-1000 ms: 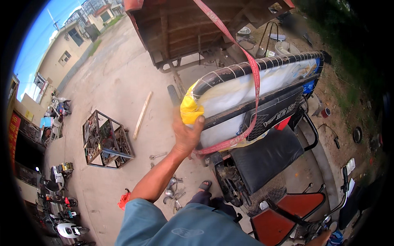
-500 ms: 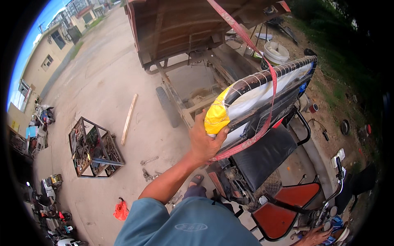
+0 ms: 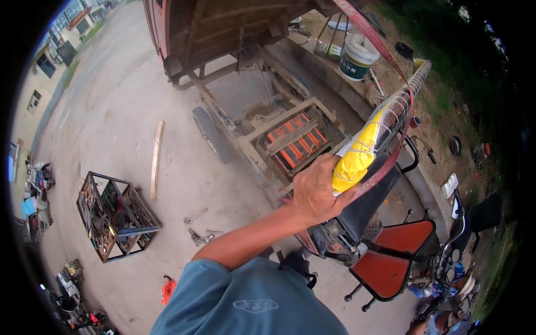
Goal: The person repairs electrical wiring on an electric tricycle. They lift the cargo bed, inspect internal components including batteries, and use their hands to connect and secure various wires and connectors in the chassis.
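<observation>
My left hand [image 3: 314, 192] grips the yellow-wrapped low end of the panel [image 3: 385, 125], its long axis rising up-right from me under the red strap [image 3: 373, 34]; right hand out of view.

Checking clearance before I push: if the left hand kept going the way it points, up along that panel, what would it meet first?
Probably the yellow wrapped corner of the panel; the left hand already grips it. Depth beyond is unclear.
</observation>
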The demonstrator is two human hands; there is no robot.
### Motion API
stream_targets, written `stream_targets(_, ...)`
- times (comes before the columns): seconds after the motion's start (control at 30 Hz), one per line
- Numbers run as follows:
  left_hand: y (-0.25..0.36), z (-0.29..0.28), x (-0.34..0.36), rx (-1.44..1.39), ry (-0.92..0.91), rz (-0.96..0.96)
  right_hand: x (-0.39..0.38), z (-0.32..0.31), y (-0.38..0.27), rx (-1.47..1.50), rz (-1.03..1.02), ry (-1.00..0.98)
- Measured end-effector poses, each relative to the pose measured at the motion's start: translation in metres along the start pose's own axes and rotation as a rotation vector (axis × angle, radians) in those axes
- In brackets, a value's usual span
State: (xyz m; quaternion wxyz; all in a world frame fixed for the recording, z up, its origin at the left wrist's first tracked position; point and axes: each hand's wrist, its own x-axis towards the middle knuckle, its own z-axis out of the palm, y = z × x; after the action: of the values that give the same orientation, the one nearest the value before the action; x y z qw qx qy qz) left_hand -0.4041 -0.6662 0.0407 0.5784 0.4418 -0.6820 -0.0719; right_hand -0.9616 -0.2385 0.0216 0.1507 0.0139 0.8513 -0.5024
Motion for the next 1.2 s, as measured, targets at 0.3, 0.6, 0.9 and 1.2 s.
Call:
stream_targets(0.3, 0.001, 0.005, 0.007, -0.113, -0.048, 0.039, 0.147, -0.026, 0.07, 0.531, -0.05, -0.152)
stream_targets(0.6, 0.002, 0.008, 0.011, -0.118, 0.073, 0.09, 0.193, -0.029, 0.073, -0.465, -0.465, 0.347)
stream_targets(0.9, 0.008, 0.008, 0.006, -0.074, 0.085, 0.033, 0.226, -0.037, 0.096, -0.807, -0.584, 0.486)
stream_targets(1.2, 0.006, 0.009, 0.005, -0.058, 0.061, 0.028, 0.237, -0.048, 0.116, -0.874, -0.631, 0.499)
